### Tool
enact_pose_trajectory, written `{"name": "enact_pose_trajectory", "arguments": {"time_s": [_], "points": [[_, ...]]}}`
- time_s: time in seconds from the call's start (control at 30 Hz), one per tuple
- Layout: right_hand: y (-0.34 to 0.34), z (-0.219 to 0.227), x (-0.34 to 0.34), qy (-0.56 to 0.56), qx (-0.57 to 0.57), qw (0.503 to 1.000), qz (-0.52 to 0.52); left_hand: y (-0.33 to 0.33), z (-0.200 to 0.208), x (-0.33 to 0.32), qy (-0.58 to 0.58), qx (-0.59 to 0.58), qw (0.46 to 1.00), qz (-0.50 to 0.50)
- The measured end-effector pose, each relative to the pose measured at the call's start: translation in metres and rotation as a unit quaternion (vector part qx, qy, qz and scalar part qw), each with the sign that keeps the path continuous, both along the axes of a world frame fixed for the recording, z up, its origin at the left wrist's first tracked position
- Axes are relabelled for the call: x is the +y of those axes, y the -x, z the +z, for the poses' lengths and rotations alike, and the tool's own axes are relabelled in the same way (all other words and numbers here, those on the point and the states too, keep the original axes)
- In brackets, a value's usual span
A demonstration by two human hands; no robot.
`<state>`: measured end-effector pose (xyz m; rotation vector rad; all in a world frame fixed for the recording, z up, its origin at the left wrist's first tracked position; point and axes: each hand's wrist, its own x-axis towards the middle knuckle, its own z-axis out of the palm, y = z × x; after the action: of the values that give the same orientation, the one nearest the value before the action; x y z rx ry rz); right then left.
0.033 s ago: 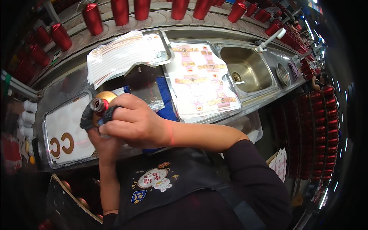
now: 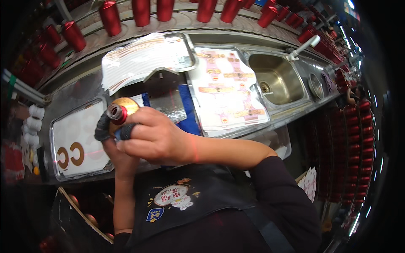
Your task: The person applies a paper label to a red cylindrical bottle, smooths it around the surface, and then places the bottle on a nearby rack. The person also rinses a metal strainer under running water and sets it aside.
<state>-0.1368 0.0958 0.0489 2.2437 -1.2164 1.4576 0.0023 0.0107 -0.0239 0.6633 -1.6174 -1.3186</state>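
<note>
A bottle [image 2: 128, 104] with a gold shoulder and an open red neck tilts toward me, held between both hands. My left hand [image 2: 114, 148] is closed around it from the left and below, partly hidden behind my right hand; a black cover wraps a finger or thumb there. My right hand [image 2: 158, 137] is closed against the bottle's near right side, a black sleeve on one finger. A small bluish patch shows by its fingertips, too small to name. The bottle's lower body is hidden. Left of the hands, two gold C-shaped labels [image 2: 77, 153] lie on a white sheet in a metal tray [image 2: 54, 145].
Printed label sheets [image 2: 223, 90] fill a tray right of the hands, beside a steel sink [image 2: 278, 86] with a white tap [image 2: 303, 47]. A white sheet stack [image 2: 133, 61] lies behind. Red bottles [image 2: 110, 19] line a conveyor [image 2: 177, 23] at the back. An open box [image 2: 78, 211] stands lower left.
The whole view has shifted slightly, so most things sit a little farther right. Both hands keep their hold on the bottle.
</note>
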Motion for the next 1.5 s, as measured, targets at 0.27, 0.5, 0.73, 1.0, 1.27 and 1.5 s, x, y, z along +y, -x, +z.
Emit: {"name": "enact_pose_trajectory", "arguments": {"time_s": [0.27, 0.5, 0.73, 1.0, 1.27, 1.5], "points": [[0.004, 0.004, 0.003, 0.015, 0.01, 0.999, 0.027, 0.001, -0.003, 0.001, -0.087, -0.003, 0.995, -0.044], [0.003, 0.01, 0.008, -0.073, -0.118, 0.989, 0.053, 0.007, 0.008, 0.006, 0.111, -0.074, 0.991, 0.032], [0.048, 0.003, -0.03, -0.292, -0.345, 0.89, -0.068, -0.01, 0.022, -0.014, 0.067, -0.077, 0.993, -0.053], [0.056, 0.036, -0.076, -0.405, -0.28, 0.87, 0.004, -0.025, 0.03, -0.053, -0.121, -0.077, 0.946, -0.291], [0.063, 0.02, -0.07, -0.325, -0.323, 0.889, 0.017, -0.018, 0.021, -0.012, -0.007, 0.015, 0.987, -0.161], [0.083, -0.005, -0.025, -0.282, -0.454, 0.843, -0.069, -0.001, 0.025, -0.015, 0.146, -0.1, 0.983, 0.05]]}}
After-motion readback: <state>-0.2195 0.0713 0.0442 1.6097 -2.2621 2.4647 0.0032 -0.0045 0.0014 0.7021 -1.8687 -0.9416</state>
